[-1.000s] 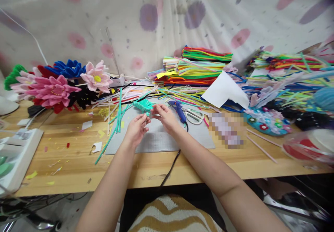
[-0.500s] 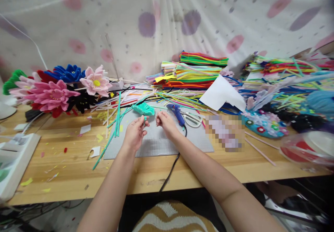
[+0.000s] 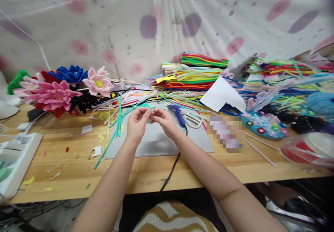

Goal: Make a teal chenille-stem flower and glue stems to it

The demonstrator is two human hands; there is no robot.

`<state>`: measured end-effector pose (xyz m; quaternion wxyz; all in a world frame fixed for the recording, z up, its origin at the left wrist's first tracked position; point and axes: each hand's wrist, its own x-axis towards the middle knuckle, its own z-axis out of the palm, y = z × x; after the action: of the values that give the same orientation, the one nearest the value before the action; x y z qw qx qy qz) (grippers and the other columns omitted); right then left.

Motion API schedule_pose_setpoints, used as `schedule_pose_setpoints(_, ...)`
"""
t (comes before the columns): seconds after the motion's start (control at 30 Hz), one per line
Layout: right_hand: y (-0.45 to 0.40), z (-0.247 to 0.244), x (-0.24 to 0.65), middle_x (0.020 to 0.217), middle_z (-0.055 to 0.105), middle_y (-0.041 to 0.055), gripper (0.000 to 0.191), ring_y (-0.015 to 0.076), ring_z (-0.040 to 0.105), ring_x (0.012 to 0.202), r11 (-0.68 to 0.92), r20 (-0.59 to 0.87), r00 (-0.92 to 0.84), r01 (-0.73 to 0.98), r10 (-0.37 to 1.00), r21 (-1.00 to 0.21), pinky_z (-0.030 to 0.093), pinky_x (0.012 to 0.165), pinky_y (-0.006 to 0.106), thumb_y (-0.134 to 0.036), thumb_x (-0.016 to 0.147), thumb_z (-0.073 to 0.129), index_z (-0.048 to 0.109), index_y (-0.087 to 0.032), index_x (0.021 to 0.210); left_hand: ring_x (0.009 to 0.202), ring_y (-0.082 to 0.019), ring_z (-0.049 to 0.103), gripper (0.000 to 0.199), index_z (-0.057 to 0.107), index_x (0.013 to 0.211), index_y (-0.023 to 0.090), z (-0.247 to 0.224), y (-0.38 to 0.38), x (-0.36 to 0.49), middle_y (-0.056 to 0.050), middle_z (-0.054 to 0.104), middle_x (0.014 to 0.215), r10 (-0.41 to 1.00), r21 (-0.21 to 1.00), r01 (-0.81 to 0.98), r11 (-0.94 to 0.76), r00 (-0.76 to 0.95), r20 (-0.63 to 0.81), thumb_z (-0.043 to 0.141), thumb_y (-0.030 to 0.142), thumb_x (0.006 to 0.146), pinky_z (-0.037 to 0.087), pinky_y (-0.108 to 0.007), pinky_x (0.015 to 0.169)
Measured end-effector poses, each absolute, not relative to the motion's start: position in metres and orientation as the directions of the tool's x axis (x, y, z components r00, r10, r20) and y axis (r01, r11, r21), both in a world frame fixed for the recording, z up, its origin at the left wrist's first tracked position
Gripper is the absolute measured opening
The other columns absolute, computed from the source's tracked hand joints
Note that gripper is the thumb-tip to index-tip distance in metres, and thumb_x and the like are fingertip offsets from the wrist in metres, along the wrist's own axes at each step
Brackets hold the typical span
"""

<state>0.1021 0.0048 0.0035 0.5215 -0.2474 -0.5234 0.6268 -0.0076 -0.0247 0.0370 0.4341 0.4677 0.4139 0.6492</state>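
Note:
My left hand (image 3: 137, 123) is closed on a teal fuzzy pipe-cleaner piece (image 3: 142, 105), mostly hidden behind the fingers. Its top edge shows above the knuckles. My right hand (image 3: 165, 122) pinches at the same piece, and the fingertips of both hands meet where a small bit of teal shows. Both hands are above a grey cutting mat (image 3: 156, 145). To the right of my right hand lie a blue glue gun (image 3: 179, 115) and scissors with pale handles (image 3: 194, 120). Several teal pipe cleaners (image 3: 119, 118) lie to the left.
Bundles of coloured pipe cleaners (image 3: 195, 72) are stacked at the back. Pipe-cleaner flowers (image 3: 56, 94) stand at the left, above a white power strip (image 3: 23, 165). White paper (image 3: 221, 94) leans on the pile. A black cord (image 3: 171, 172) crosses the table's front edge.
My hands have come together at the fingertips. The teal piece has turned and dropped behind my left fingers; before, its broad ruffled face showed above them.

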Motion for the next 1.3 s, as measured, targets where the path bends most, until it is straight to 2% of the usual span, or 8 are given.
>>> schedule_pose_setpoints(0.1,0.003,0.006,0.102,0.087,0.057,0.0009,0.025,0.0124,0.053,0.084,0.241,0.339,-0.291,-0.324,0.895,-0.915,0.044,0.078,0.027,-0.035,0.068,0.065,0.056,-0.020,0.085,0.084,-0.012,0.055,0.014,0.069,0.074,0.020,0.029,-0.022,-0.008,-0.002,0.062,0.082,0.923,0.924,-0.155,-0.351,-0.224,0.313,0.069,0.031,0.066,0.042,-0.025,0.079)
schedule_pose_setpoints(0.17,0.003,0.006,0.102,0.093,0.058,0.0023,0.024,0.0137,0.054,0.089,0.333,0.396,-0.258,-0.256,0.881,-0.908,0.043,0.084,0.030,-0.036,0.071,0.062,0.057,-0.021,0.089,0.087,-0.013,0.053,0.013,0.070,0.075,0.021,0.024,-0.022,-0.009,-0.002,0.060,0.084,0.915,0.918,-0.145,-0.369,-0.232,0.331,0.068,0.030,0.066,0.042,-0.025,0.080)
schedule_pose_setpoints(0.37,0.006,0.007,0.105,0.079,0.060,0.0015,0.016,0.0134,0.056,0.078,0.523,0.511,-0.249,-0.022,0.823,-0.852,0.044,0.078,0.030,-0.035,0.077,0.057,0.059,-0.019,0.081,0.066,-0.009,0.051,0.017,0.072,0.078,0.020,0.025,-0.027,-0.021,-0.002,0.057,0.076,0.927,0.931,-0.066,-0.359,-0.146,0.346,0.064,0.033,0.071,0.044,-0.022,0.060)
schedule_pose_setpoints(0.47,0.008,0.007,0.109,0.076,0.056,0.0010,0.017,0.0117,0.056,0.071,0.532,0.516,-0.322,-0.042,0.794,-0.846,0.046,0.067,0.027,-0.035,0.081,0.053,0.057,-0.019,0.079,0.057,-0.008,0.050,0.021,0.072,0.082,0.020,0.028,-0.030,-0.027,-0.002,0.059,0.074,0.945,0.944,-0.078,-0.321,-0.094,0.314,0.062,0.036,0.072,0.045,-0.022,0.052)
schedule_pose_setpoints(0.63,0.008,0.009,0.112,0.075,0.052,0.0004,0.018,0.0081,0.049,0.056,0.555,0.515,-0.368,0.003,0.774,-0.832,0.042,0.051,0.023,-0.036,0.083,0.050,0.055,-0.019,0.082,0.057,-0.009,0.055,0.023,0.072,0.079,0.019,0.030,-0.032,-0.027,-0.002,0.063,0.076,0.962,0.960,-0.116,-0.256,-0.124,0.242,0.072,0.032,0.060,0.052,-0.024,0.048)
schedule_pose_setpoints(0.93,0.008,0.010,0.115,0.075,0.057,0.0020,0.011,0.0110,0.049,0.067,0.729,0.651,-0.379,0.100,0.657,-0.677,0.040,0.057,0.023,-0.026,0.085,0.047,0.055,-0.019,0.081,0.060,-0.012,0.059,0.026,0.072,0.077,0.016,0.026,-0.033,-0.024,-0.003,0.066,0.072,0.965,0.974,-0.089,-0.210,-0.179,0.192,0.073,0.033,0.058,0.055,-0.027,0.054)
schedule_pose_setpoints(1.13,0.007,0.011,0.117,0.072,0.057,0.0013,0.012,0.0109,0.047,0.065,0.757,0.675,-0.385,0.108,0.629,-0.644,0.039,0.058,0.024,-0.024,0.085,0.047,0.057,-0.019,0.080,0.055,-0.011,0.060,0.026,0.072,0.077,0.015,0.028,-0.035,-0.022,-0.003,0.066,0.070,0.954,0.975,0.004,-0.222,-0.205,0.218,0.072,0.034,0.060,0.052,-0.025,0.053)
schedule_pose_setpoints(1.3,0.006,0.014,0.117,0.072,0.057,0.0014,0.015,0.0118,0.048,0.066,0.736,0.649,-0.385,0.137,0.656,-0.663,0.039,0.062,0.026,-0.027,0.085,0.047,0.058,-0.020,0.078,0.056,-0.011,0.058,0.022,0.072,0.074,0.015,0.023,-0.033,-0.018,-0.002,0.065,0.067,0.936,0.962,-0.015,-0.273,-0.237,0.261,0.071,0.033,0.060,0.053,-0.025,0.055)
